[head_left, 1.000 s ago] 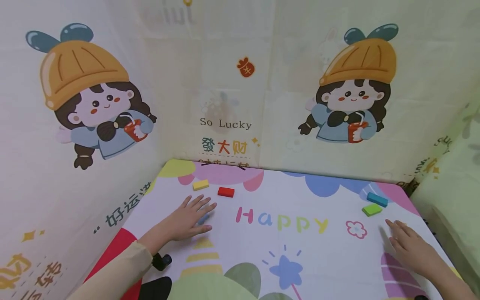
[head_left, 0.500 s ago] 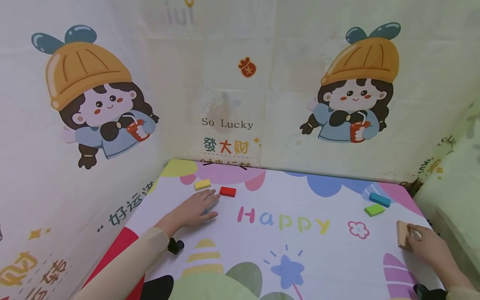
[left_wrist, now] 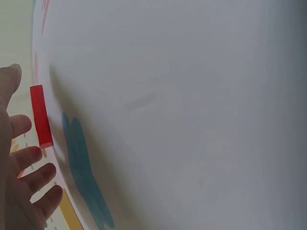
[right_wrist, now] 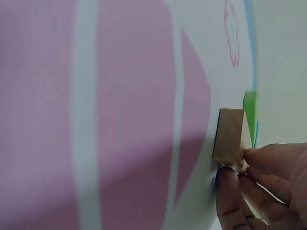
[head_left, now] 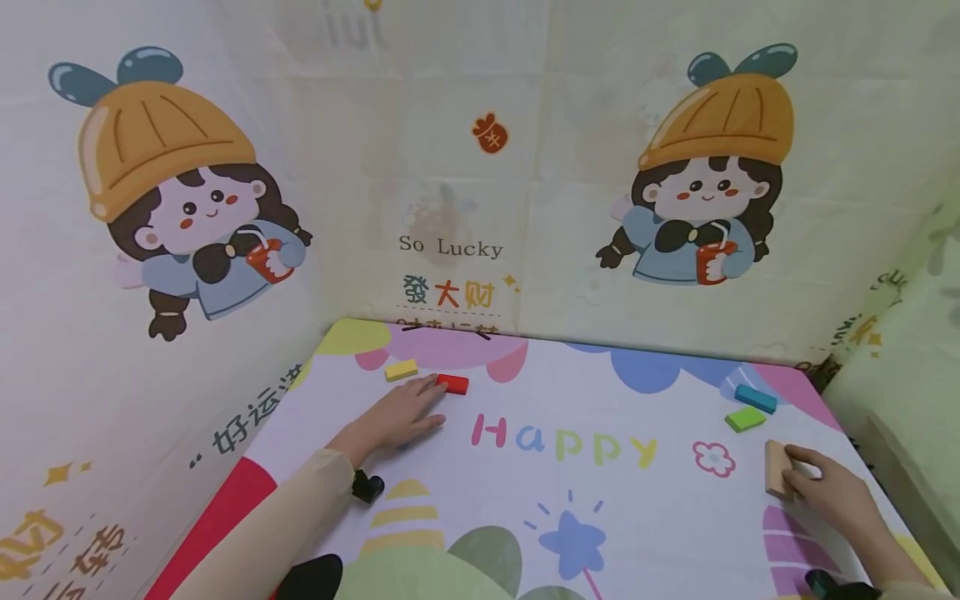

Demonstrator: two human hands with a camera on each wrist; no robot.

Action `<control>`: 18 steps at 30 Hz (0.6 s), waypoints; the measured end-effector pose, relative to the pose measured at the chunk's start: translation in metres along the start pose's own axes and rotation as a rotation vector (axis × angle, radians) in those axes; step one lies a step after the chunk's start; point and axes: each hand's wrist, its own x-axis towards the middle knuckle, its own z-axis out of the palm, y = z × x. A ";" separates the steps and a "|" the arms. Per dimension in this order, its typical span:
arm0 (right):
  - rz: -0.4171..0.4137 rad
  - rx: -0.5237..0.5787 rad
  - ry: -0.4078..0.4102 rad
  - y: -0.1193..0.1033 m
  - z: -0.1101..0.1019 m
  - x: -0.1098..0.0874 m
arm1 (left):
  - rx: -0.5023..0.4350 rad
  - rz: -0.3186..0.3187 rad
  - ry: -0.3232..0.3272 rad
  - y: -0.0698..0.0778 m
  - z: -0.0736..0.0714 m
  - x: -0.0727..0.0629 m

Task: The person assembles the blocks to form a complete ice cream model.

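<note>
A plain wooden block stands by the right side of the table, pinched between the thumb and fingers of my right hand. In the right wrist view the wooden block shows its broad face, with the fingertips at its lower end. My left hand is over the table at the left, fingers spread and loose. Its fingertips reach the left end of a red block in the head view; whether they touch it I cannot tell. Just behind those fingers lies a yellow block.
Beyond the right hand lie a green block and a blue block, close together. The table has a printed cover with "Happy" on it. Printed cloth walls rise at the back and both sides.
The wooden block has come into sight in my right hand, now tilted more upright and slightly further left. My left hand has moved right and forward to the red block.
</note>
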 end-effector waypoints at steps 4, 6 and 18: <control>0.019 0.027 0.002 -0.016 0.009 -0.007 | -0.004 -0.010 -0.005 0.003 0.001 -0.001; 0.006 0.034 0.016 -0.023 0.012 -0.010 | -0.004 -0.016 -0.004 0.003 0.001 -0.002; -0.095 0.078 -0.005 -0.066 0.037 -0.026 | -0.010 -0.030 0.045 0.009 0.004 0.000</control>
